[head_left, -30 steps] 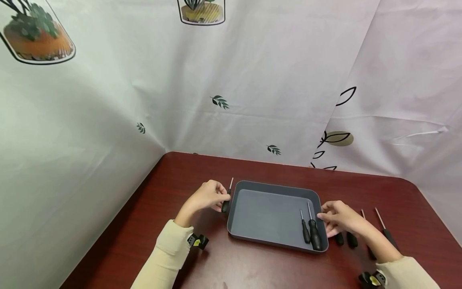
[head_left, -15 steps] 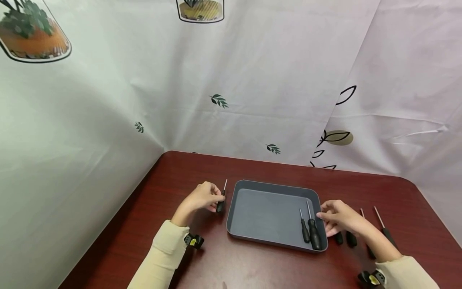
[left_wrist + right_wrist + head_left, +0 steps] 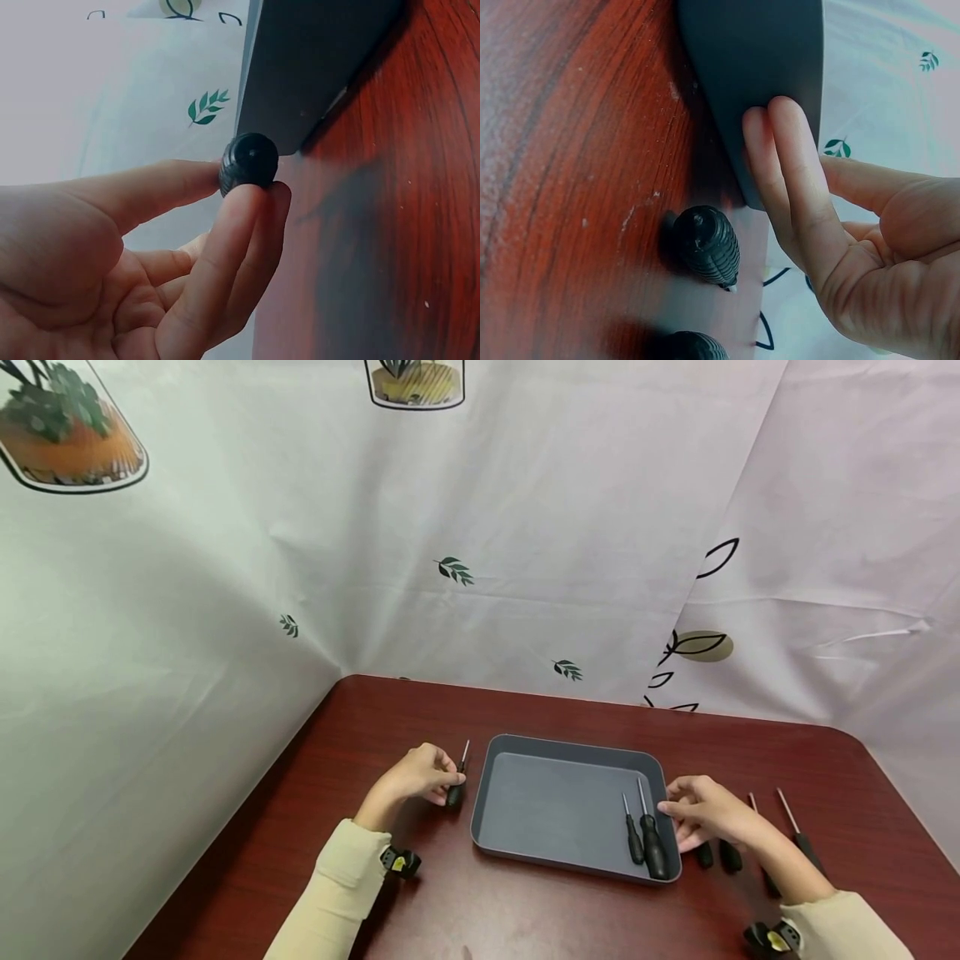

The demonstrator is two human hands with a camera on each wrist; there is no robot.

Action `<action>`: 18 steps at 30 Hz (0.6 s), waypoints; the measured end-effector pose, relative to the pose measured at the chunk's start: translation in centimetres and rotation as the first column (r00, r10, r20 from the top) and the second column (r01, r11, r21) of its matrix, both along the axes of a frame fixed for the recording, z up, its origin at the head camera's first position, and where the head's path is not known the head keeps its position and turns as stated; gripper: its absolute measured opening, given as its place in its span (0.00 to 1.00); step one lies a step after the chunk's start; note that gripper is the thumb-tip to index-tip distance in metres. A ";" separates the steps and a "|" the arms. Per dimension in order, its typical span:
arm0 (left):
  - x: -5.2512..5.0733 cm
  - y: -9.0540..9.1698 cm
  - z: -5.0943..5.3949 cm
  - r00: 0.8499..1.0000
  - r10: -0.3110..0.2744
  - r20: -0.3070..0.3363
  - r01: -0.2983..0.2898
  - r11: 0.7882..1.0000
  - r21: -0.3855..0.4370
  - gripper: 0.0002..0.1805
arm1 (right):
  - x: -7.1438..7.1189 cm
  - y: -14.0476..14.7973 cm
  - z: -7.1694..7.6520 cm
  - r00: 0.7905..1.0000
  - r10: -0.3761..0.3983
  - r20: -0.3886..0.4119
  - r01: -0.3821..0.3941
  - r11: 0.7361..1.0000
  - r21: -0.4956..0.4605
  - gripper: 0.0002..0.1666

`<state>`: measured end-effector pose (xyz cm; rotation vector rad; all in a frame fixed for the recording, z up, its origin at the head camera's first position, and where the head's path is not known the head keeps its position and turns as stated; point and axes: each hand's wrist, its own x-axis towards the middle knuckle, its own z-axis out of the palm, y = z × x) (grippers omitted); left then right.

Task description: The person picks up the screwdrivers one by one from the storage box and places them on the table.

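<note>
My left hand (image 3: 420,772) pinches a black-handled screwdriver (image 3: 454,795) between thumb and fingers, just left of the grey tray (image 3: 555,802). Its shaft points toward the back of the table; the left wrist view shows the butt of its handle (image 3: 253,159) end-on. With the thumb over the rim and fingers against the outer wall, my right hand (image 3: 708,814) grips the tray's right side. Inside the tray, at the right, lie a larger screwdriver (image 3: 654,847) and a smaller screwdriver (image 3: 634,839), side by side with shafts pointing back.
Several more screwdrivers lie on the red-brown table (image 3: 555,918) right of the tray, partly hidden under the right hand and forearm. One black handle (image 3: 707,244) lies close to the tray's outer wall. A white patterned cloth (image 3: 525,527) hangs behind the table.
My left hand has shifted left, away from the tray, and slightly nearer to me, carrying the screwdriver. The right hand and the tray stay in place.
</note>
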<state>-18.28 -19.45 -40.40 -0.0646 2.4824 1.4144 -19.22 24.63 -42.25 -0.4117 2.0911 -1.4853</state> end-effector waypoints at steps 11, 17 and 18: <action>-0.3 -0.6 -0.9 1.000 0.001 0.021 -0.001 1.000 -0.010 0.09 | 0.0 0.0 0.2 1.000 -0.012 0.001 0.012 1.000 0.027 0.27; -0.4 -0.6 -1.3 1.000 0.001 0.024 -0.001 1.000 -0.002 0.08 | 0.0 0.0 0.2 1.000 -0.009 0.003 0.009 1.000 0.030 0.27; -0.5 -0.6 -1.4 1.000 0.002 0.025 -0.002 1.000 -0.001 0.08 | 0.0 0.0 0.2 1.000 -0.007 0.003 0.007 1.000 0.030 0.27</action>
